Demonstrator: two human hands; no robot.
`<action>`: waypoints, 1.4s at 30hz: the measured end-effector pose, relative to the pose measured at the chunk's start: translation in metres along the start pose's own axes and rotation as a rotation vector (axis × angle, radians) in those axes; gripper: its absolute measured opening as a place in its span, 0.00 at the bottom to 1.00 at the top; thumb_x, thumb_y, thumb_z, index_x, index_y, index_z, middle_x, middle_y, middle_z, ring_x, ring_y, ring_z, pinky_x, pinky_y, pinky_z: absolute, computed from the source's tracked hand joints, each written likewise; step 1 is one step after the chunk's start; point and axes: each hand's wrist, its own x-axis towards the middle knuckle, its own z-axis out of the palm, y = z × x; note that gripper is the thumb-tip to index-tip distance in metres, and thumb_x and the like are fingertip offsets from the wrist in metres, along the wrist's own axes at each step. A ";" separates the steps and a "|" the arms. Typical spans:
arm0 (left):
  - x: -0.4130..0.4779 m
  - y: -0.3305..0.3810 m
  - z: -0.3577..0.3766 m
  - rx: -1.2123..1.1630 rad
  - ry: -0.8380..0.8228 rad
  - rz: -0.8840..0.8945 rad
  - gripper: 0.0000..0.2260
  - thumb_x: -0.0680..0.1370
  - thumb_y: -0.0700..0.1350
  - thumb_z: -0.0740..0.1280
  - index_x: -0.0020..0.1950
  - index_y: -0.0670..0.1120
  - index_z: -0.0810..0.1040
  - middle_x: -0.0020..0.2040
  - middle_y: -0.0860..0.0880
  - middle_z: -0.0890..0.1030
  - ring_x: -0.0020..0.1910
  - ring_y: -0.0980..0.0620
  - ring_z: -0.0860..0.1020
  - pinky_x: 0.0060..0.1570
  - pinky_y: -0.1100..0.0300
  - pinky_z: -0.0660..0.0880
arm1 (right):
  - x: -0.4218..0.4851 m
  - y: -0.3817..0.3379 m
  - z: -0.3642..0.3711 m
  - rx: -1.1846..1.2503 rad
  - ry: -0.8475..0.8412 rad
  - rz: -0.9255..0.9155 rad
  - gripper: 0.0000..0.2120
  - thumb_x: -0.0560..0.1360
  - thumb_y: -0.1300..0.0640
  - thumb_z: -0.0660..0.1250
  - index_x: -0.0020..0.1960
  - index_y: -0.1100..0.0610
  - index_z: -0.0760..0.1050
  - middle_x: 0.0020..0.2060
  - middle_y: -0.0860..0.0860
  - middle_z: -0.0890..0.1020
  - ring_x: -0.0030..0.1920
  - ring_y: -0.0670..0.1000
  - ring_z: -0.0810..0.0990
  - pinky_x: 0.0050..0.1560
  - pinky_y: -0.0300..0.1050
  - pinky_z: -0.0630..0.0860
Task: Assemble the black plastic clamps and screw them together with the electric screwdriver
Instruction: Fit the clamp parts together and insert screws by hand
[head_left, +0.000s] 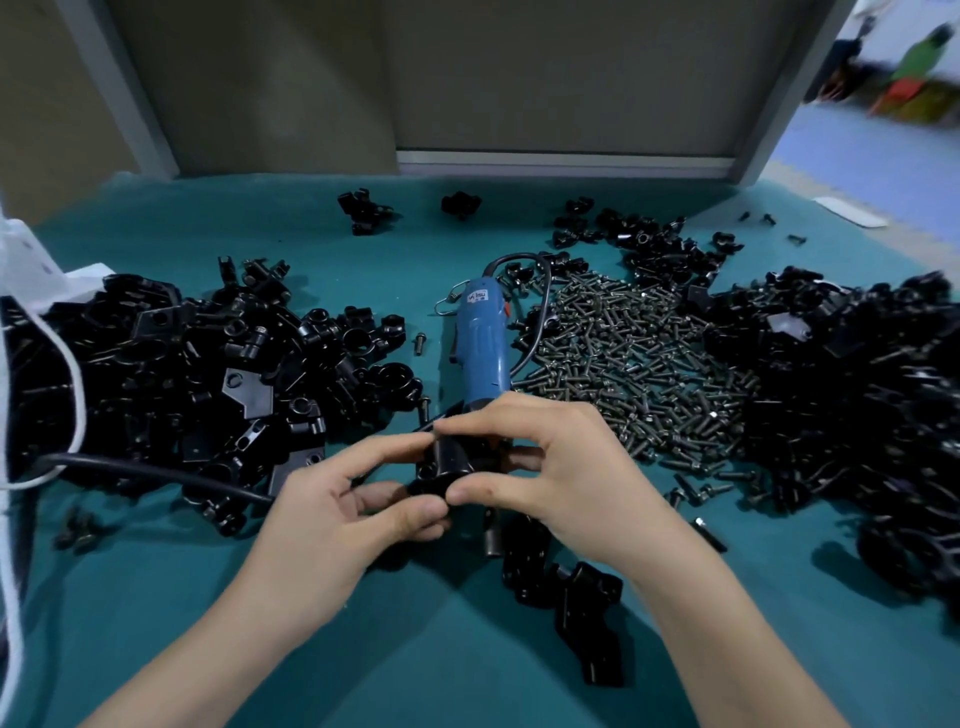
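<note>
A black plastic clamp (451, 461) is held between both hands over the middle of the teal table (441, 649). My left hand (337, 509) pinches its lower left side with thumb and fingers. From the right, my right hand (556, 467) grips it with thumb and forefinger curled round it. The blue electric screwdriver (480, 343) lies on the table just behind my hands, its tip hidden by them. Nobody holds it.
A big heap of black clamp parts (182, 374) lies at the left, another heap (857, 405) at the right. A pile of dark screws (634, 353) sits right of the screwdriver. Assembled clamps (566, 592) lie under my right wrist. A black cable (156, 470) crosses the left.
</note>
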 end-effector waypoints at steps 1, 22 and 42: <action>0.000 0.000 0.000 0.008 -0.005 -0.007 0.18 0.60 0.38 0.72 0.49 0.47 0.83 0.41 0.39 0.85 0.35 0.48 0.83 0.36 0.63 0.80 | 0.000 0.000 0.000 0.031 0.011 0.013 0.19 0.67 0.57 0.78 0.57 0.54 0.82 0.45 0.48 0.82 0.50 0.46 0.81 0.56 0.49 0.77; -0.001 0.011 -0.003 0.154 -0.008 0.048 0.19 0.59 0.43 0.75 0.49 0.47 0.84 0.46 0.49 0.86 0.43 0.55 0.83 0.45 0.69 0.77 | 0.001 0.004 0.002 0.087 -0.035 0.107 0.15 0.64 0.64 0.79 0.50 0.54 0.84 0.42 0.49 0.81 0.45 0.49 0.82 0.51 0.42 0.80; -0.001 0.007 0.000 0.127 -0.004 0.055 0.15 0.58 0.45 0.75 0.43 0.55 0.86 0.45 0.51 0.86 0.42 0.57 0.83 0.44 0.70 0.76 | 0.000 0.002 -0.002 0.037 -0.044 0.151 0.14 0.63 0.61 0.80 0.44 0.49 0.81 0.42 0.50 0.77 0.35 0.52 0.81 0.36 0.40 0.80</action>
